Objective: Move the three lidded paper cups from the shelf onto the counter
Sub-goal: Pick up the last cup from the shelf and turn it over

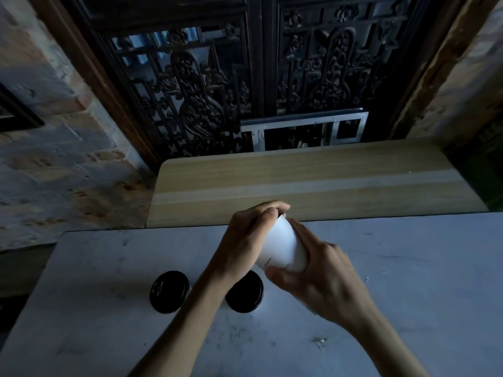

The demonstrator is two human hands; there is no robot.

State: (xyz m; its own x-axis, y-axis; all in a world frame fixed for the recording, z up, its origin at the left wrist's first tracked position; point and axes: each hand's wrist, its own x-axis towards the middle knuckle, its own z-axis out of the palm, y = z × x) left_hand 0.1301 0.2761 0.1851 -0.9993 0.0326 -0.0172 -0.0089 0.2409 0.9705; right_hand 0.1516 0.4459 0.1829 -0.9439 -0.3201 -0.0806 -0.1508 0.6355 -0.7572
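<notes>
White paper cup with black lid (283, 247) is held tilted, lid end pointing away, in the air above the pale grey tabletop (408, 281) near the wooden shelf (313, 180). Left hand (245, 240) grip wraps the lid end, right hand (321, 278) grip clasps the base. Two black-lidded cups (169, 291) (245, 295) stand upright below. Risks: tilt could leak or pop the lid; lowering could knock the cup under the wrist.

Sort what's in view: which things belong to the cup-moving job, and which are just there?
Job: white cup held in left hand and right hand; two black-lidded cups on the grey counter; wooden shelf.
Just there: carved screen; metal frame.
</notes>
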